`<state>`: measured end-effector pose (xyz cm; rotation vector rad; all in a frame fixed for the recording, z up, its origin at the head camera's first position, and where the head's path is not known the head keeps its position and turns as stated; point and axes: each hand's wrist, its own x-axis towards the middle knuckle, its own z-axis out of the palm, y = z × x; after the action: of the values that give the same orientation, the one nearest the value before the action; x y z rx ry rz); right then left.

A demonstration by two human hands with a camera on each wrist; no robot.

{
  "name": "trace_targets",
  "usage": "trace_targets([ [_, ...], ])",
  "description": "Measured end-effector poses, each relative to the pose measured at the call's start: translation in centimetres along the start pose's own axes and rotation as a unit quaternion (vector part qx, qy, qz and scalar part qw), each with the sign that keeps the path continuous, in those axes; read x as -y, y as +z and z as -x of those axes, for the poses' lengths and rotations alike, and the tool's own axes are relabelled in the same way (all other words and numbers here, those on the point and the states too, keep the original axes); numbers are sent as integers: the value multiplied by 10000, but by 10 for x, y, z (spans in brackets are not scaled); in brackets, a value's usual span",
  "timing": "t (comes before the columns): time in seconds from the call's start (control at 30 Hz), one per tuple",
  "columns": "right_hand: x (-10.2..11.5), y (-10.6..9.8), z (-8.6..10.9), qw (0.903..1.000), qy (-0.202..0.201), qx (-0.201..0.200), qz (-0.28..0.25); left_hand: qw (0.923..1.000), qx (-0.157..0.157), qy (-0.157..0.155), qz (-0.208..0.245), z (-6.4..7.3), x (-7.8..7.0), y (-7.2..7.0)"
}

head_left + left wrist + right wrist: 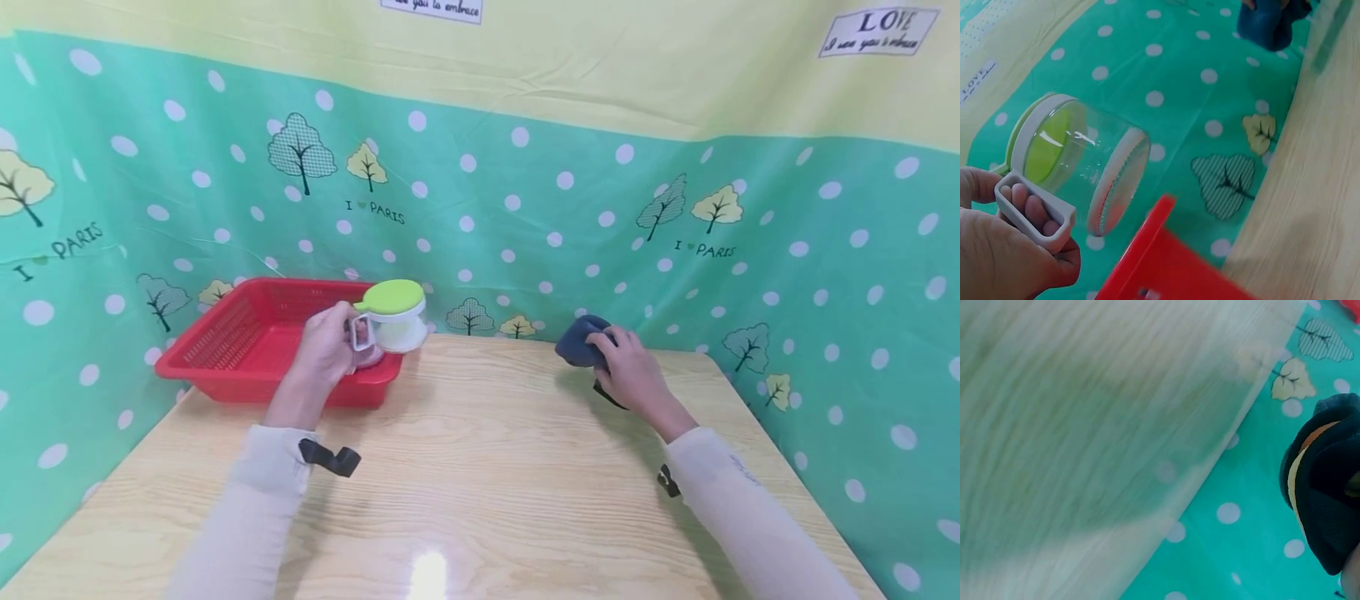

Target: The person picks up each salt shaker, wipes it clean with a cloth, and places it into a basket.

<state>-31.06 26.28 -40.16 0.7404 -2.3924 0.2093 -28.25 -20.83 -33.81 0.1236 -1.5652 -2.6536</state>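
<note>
A clear jar [405, 329] with a bright green lid and a pale handle is in my left hand [327, 342], at the right end of the red basket. Its fingers curl through the handle [1038, 212], and the jar lies tilted sideways in the left wrist view. Towards the back right of the table, my right hand [633, 371] grips a dark blue soft cloth item [577, 342] from above. Orange and cream layers show along the edge of this folded cloth item [1329, 487] in the right wrist view; its exact kind is unclear.
The red plastic basket [213, 385] stands at the back left of the wooden table [480, 467]. A pale pinkish thing [369, 357] shows partly at its right end, below the jar. A green dotted curtain [495, 208] hangs behind the table.
</note>
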Motion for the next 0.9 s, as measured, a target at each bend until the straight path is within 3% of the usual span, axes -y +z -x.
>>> trace_targets([
  [0.17, -14, -1, 7, 9986, 383, 335, 136, 9971, -274, 561, -443, 7, -15, -28],
  [0.27, -23, -2, 13, 9964, 614, 551, 205, 9960, -426, 600, -501, 10, -23, -43],
  [0.4, -33, -6, 20, 9928, 880, 770, 251, 9939, -771, 549, -558, 10, -32, -58],
  [0.53, -42, -10, 27, 9856, 1314, 1033, 261, 9895, -1198, 492, -641, 5, -37, -63],
  [0.7, -52, -11, 37, 9726, 1863, 1362, 274, 9760, -1782, 232, -1234, -3, -40, -64],
  [0.9, -61, -13, 45, 9585, 2242, 1744, 250, 9600, -1983, -47, -1977, -14, -42, -75],
])
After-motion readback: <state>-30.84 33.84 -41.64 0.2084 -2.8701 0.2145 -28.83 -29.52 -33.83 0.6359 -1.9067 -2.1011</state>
